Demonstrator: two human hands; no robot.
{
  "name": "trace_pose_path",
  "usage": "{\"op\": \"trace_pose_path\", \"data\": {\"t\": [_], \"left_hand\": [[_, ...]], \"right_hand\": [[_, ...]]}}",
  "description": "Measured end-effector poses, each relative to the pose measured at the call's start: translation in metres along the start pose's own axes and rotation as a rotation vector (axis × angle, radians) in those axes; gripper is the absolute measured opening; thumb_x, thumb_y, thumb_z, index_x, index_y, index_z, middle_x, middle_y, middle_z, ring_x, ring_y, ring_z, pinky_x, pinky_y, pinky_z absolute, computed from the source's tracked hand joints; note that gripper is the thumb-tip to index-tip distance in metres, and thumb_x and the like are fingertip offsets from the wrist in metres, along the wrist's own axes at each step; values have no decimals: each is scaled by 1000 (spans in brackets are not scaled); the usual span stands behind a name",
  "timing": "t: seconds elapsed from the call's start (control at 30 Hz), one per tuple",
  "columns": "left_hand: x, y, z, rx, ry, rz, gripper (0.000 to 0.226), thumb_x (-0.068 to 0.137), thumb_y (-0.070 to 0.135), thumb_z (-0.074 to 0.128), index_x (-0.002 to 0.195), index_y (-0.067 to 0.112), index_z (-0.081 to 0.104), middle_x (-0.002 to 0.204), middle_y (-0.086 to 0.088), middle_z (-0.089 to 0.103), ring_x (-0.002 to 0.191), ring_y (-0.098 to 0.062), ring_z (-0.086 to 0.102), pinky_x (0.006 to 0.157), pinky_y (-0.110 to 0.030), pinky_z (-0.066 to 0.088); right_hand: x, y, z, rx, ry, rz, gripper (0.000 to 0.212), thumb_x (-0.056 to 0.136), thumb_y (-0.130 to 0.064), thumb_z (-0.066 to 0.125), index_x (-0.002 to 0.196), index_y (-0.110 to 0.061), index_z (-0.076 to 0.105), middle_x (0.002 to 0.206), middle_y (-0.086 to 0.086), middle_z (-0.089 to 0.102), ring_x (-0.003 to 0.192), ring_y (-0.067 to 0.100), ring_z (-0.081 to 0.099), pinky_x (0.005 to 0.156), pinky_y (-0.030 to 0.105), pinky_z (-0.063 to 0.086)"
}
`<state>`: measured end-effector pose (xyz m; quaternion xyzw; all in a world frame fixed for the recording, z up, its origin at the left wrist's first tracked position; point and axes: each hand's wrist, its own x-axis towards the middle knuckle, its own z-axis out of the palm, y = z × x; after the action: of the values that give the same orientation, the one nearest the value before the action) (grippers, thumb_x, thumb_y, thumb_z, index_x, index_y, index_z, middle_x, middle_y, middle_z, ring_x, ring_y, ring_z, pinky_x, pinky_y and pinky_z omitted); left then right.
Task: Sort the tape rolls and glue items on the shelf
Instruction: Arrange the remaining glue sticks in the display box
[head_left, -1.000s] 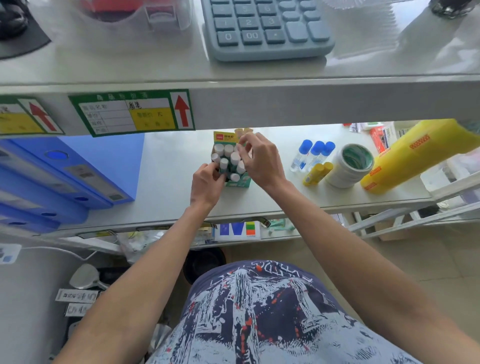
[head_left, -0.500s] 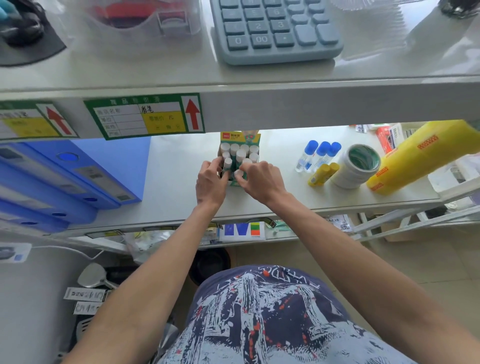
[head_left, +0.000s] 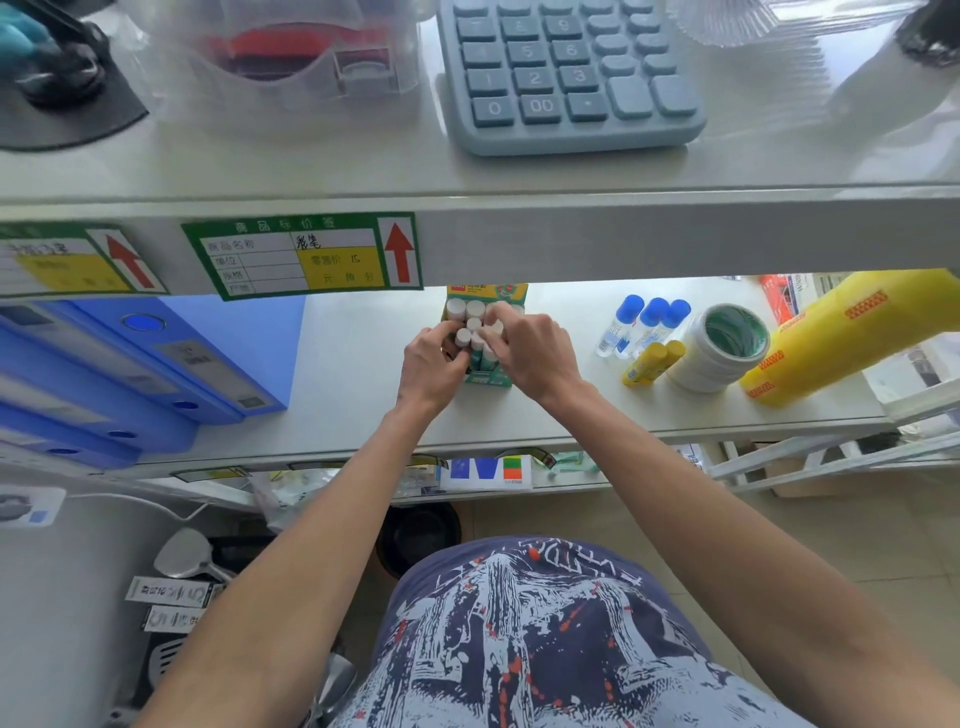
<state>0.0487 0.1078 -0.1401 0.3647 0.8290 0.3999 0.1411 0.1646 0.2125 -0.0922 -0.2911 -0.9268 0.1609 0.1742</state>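
A green and yellow display box of white-capped glue sticks stands upright on the middle shelf. My left hand grips the box's left front side, fingers curled by the caps. My right hand pinches one white-capped glue stick in the box's front rows. To the right lie three blue-capped glue bottles, two yellow glue sticks and a stack of white tape rolls with a green core.
A yellow wrapped bundle lies at the shelf's right end. Blue file boxes fill the left side. The upper shelf edge with a green price label overhangs; a blue calculator rests above.
Both hands slid from the box's top toward its front, then my right fingers came back onto the front rows of sticks. The box stays in place.
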Motion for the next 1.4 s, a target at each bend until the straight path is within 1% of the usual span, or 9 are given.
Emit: {"op": "trace_pose_path", "data": {"t": [0.13, 0.23, 0.53, 0.7, 0.83, 1.07, 1.2, 1.3, 1.4], "left_hand": [[-4, 2, -4, -16, 20, 16, 35, 88, 17, 72, 122, 12, 63, 98, -6, 72, 80, -14, 66, 66, -12, 51], [-9, -2, -5, -18, 37, 5, 32, 88, 18, 74, 116, 10, 60, 98, -8, 72, 77, -14, 68, 59, -5, 45], [-23, -14, 0, 10, 19, -39, 28, 87, 28, 77, 108, 11, 66, 99, -8, 70, 72, -14, 65, 60, -9, 43], [-16, -14, 1, 55, 38, -43, 22, 92, 27, 72, 108, 12, 70, 98, -9, 67, 73, -17, 66, 63, -16, 46], [-7, -13, 0, 61, 102, -74, 17, 93, 24, 71, 103, 10, 71, 98, -8, 71, 74, -20, 69, 67, -29, 57], [-3, -17, 6, 118, 73, -121, 20, 86, 25, 77, 91, 10, 65, 93, -7, 68, 79, -22, 65, 67, -32, 54], [-6, -18, 8, 59, 45, -213, 33, 86, 28, 76, 107, 11, 56, 106, -10, 59, 92, -22, 61, 69, -27, 47], [-7, -18, 12, -17, -7, -307, 45, 92, 30, 68, 131, 12, 55, 126, -13, 59, 114, -25, 58, 86, -34, 50], [-9, -16, 18, -32, -29, -275, 45, 95, 25, 62, 138, 12, 54, 133, -12, 61, 124, -28, 57, 98, -41, 50]], "right_hand": [[-16, 14, -5, 47, 126, 38, 15, 100, -26, 62, 98, -12, 67, 74, 5, 75, 62, 29, 68, 57, 33, 54], [-28, 20, -4, 112, 111, 2, 13, 97, -24, 68, 102, -12, 70, 75, 3, 75, 62, 22, 68, 57, 28, 52], [-49, 26, 15, 253, 49, 128, 32, 95, -40, 70, 114, -17, 57, 86, 3, 71, 70, 19, 67, 66, 34, 60], [-57, 28, 23, 281, 4, 134, 36, 97, -30, 68, 126, -20, 49, 91, 5, 71, 76, 21, 69, 70, 39, 63], [-54, 28, 25, 284, -12, 142, 36, 98, -27, 67, 127, -21, 47, 96, 6, 71, 77, 20, 68, 71, 41, 63], [-55, 30, 27, 334, -21, 172, 46, 98, -24, 68, 134, -18, 40, 102, 11, 70, 76, 21, 68, 71, 39, 63], [-52, 33, 28, 365, -32, 362, 65, 95, -34, 72, 146, -13, 37, 108, 10, 71, 92, 24, 69, 82, 38, 57], [-44, 35, 30, 366, -191, 446, 63, 97, -33, 69, 150, -10, 44, 125, 14, 68, 115, 28, 65, 95, 37, 53], [-41, 35, 36, 376, -249, 476, 58, 98, -28, 67, 151, -11, 47, 130, 14, 63, 120, 28, 61, 93, 32, 51]]}}
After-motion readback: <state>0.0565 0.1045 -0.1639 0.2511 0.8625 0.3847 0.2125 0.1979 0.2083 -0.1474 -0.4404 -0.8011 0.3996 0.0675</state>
